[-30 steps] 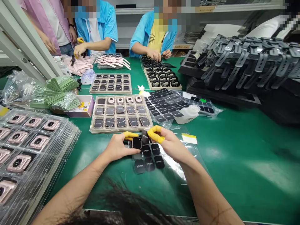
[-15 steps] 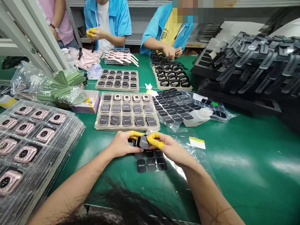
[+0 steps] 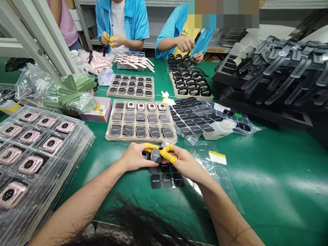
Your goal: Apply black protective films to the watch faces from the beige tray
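Note:
My left hand, yellow finger cots on its fingers, grips a smartwatch case by its left side. A dark square film with white lettering covers the face of the case. Bent over the right edge of the case are the yellow-covered fingers of my right hand. Right below lies a clear sheet with several black lettered screen films, partly hidden by my hands. Just beyond my hands stands a beige tray of watch cases, most film side up, several in the back row with sensors upward.
Stacked clear trays of pink watch cases fill the left. A small box and green straps lie behind them. More black film sheets and a white bottle are right of the tray. Co-workers handle parts across the table.
The watch case has turned so its lettered face points more squarely toward me. My hands stay nearly in place around it. The view has shifted slightly; the co-workers' hands have moved.

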`<action>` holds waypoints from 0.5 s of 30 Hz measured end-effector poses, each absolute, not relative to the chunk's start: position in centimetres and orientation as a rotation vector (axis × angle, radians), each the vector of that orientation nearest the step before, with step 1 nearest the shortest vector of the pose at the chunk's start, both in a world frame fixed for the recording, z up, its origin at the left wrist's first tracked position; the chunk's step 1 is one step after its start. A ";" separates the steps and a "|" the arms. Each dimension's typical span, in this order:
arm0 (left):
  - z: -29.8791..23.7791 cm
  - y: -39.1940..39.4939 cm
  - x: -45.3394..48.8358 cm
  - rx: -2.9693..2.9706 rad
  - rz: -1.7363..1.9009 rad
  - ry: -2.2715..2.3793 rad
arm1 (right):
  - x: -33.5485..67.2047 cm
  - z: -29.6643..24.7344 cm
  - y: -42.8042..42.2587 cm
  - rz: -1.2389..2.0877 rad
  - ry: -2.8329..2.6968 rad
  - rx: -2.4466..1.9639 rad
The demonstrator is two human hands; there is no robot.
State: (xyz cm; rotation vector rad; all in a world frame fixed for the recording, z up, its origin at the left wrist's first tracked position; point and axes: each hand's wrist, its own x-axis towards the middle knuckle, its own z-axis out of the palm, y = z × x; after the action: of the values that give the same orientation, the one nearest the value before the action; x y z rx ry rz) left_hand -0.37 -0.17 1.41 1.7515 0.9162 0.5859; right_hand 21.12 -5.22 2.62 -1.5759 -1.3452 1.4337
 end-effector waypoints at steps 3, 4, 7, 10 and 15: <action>1.3 -0.2 -0.4 1.745 0.591 0.913 | 21.0 2.9 -5.2 1.427 -1.338 -1.533; 1.3 -0.2 -0.4 1.751 0.599 0.914 | 21.0 3.0 -5.3 1.431 -1.321 -1.519; 1.1 -0.2 -0.3 1.779 0.630 0.931 | 20.5 2.8 -5.3 1.423 -1.237 -1.509; 1.0 -0.2 -0.2 1.795 0.665 0.964 | 19.7 2.5 -5.6 1.384 -1.125 -1.522; 1.0 -0.2 -0.1 1.810 0.696 1.001 | 18.7 3.1 -6.0 1.321 -0.988 -1.517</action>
State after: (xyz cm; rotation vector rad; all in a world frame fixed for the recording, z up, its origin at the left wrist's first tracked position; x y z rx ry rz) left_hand -0.13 -0.20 0.99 1.8105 1.0013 0.6960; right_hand 18.68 -6.03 3.07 -1.5170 -0.9880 1.3215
